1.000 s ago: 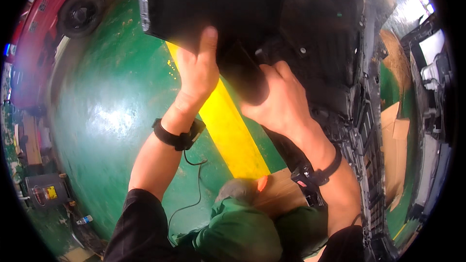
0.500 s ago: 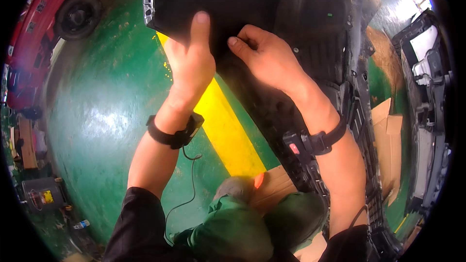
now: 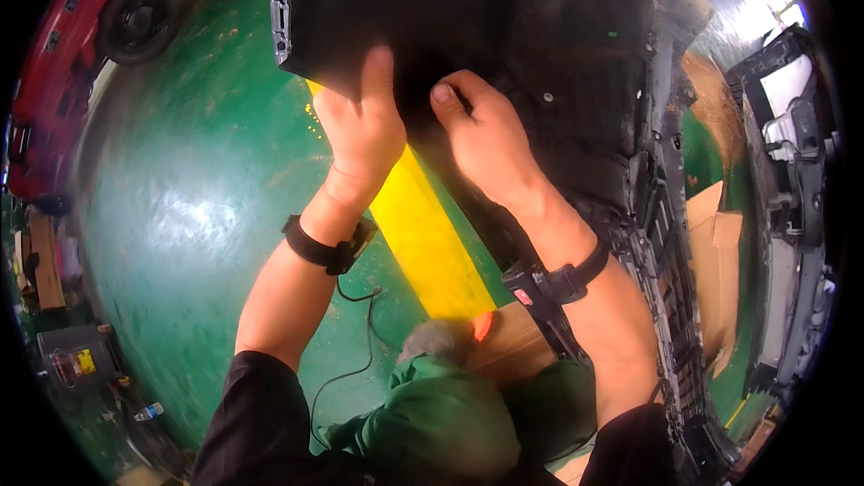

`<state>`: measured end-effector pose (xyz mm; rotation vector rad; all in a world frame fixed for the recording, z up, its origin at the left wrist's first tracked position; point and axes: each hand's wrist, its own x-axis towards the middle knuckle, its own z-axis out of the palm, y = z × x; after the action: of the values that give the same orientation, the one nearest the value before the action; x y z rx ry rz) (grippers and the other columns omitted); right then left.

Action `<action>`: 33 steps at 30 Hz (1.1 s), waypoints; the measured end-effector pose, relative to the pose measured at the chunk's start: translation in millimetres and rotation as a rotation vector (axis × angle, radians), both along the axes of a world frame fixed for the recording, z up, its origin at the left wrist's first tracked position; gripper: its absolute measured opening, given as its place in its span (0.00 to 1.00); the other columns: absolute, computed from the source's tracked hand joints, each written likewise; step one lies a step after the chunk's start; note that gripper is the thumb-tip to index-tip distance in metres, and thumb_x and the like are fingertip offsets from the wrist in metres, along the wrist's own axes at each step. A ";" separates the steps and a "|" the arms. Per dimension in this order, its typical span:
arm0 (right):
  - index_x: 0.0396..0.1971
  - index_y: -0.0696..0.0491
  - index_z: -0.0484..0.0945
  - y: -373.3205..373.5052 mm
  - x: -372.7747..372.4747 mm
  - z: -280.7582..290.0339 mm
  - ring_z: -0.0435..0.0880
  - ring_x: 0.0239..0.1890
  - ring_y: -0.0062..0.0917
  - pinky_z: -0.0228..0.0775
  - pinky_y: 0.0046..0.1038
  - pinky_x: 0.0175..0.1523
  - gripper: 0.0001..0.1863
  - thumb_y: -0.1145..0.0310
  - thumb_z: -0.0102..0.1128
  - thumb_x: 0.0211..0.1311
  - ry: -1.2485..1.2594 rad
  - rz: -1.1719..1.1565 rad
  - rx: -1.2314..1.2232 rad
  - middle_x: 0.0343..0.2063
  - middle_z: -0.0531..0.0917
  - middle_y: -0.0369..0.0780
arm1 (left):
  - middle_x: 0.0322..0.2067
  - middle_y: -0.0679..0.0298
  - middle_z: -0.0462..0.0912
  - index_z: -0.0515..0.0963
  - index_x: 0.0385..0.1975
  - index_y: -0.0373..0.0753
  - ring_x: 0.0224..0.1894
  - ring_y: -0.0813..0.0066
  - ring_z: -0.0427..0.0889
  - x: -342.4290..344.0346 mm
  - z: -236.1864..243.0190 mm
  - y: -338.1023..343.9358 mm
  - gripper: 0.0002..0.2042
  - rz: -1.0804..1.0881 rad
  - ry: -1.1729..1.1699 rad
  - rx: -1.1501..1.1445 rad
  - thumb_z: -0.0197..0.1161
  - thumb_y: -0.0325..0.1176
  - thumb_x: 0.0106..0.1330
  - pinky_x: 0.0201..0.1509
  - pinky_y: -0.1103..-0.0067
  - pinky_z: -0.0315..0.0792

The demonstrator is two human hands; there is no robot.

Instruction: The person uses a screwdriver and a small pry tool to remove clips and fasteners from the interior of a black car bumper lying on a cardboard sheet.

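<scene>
Black panel (image 3: 405, 0) fills the upper centre of the frame, the left hand (image 3: 364, 121) clamped on its lower edge, thumb on the face, other fingers hidden behind. Just beside it the right hand (image 3: 490, 139) is curled, thumb close to the forefinger; whether they pinch anything I cannot tell. Both wrists wear straps, the left one trailing a cable (image 3: 371, 333). Green trousers (image 3: 441, 414) block the lower centre, partly covering cardboard (image 3: 517, 342). A large black part (image 3: 585, 126) crowds the right of centre, partly covered by the right forearm. A yellow stripe (image 3: 432, 252) crosses the green floor (image 3: 189, 207) beneath. Farther off are a box (image 3: 81, 355) and bottle (image 3: 148, 412) lower left, grey parts (image 3: 796, 157) along the right rim, and a red car (image 3: 54, 63) upper left.
</scene>
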<state>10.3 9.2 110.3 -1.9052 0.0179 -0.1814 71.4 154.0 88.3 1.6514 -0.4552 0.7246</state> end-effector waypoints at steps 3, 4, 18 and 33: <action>0.44 0.60 0.82 -2.6 4.3 -0.4 0.86 0.39 0.41 0.76 0.34 0.47 0.14 0.63 0.56 0.75 -0.032 0.023 0.031 0.37 0.87 0.50 | 0.42 0.60 0.87 0.82 0.47 0.28 0.44 0.73 0.81 -0.7 -3.5 2.8 0.14 0.079 -0.026 0.072 0.61 0.36 0.77 0.50 0.77 0.73; 0.44 0.60 0.83 -5.3 5.9 -0.4 0.87 0.42 0.44 0.77 0.36 0.49 0.18 0.59 0.54 0.76 -0.011 0.040 0.017 0.38 0.88 0.51 | 0.42 0.60 0.87 0.82 0.47 0.28 0.43 0.74 0.81 -1.9 -4.1 2.8 0.14 0.035 0.017 0.016 0.61 0.35 0.76 0.50 0.77 0.73; 0.42 0.58 0.85 -16.0 3.5 -4.1 0.86 0.38 0.50 0.79 0.39 0.44 0.19 0.55 0.58 0.74 -0.189 0.071 -0.205 0.33 0.86 0.53 | 0.39 0.61 0.89 0.85 0.45 0.26 0.38 0.76 0.82 -3.1 0.7 -0.9 0.17 0.042 0.068 -0.105 0.68 0.38 0.72 0.46 0.77 0.75; 0.52 0.56 0.86 -26.7 22.4 -24.6 0.85 0.54 0.44 0.76 0.39 0.63 0.23 0.57 0.46 0.77 -0.183 0.302 -0.341 0.50 0.86 0.51 | 0.32 0.57 0.88 0.85 0.44 0.26 0.26 0.77 0.80 0.9 -17.8 15.5 0.21 0.439 0.386 0.017 0.75 0.41 0.63 0.34 0.77 0.73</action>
<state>32.7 -17.5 85.7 -2.1934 -0.4476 -0.1597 72.4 169.5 70.5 1.8768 0.1841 0.6937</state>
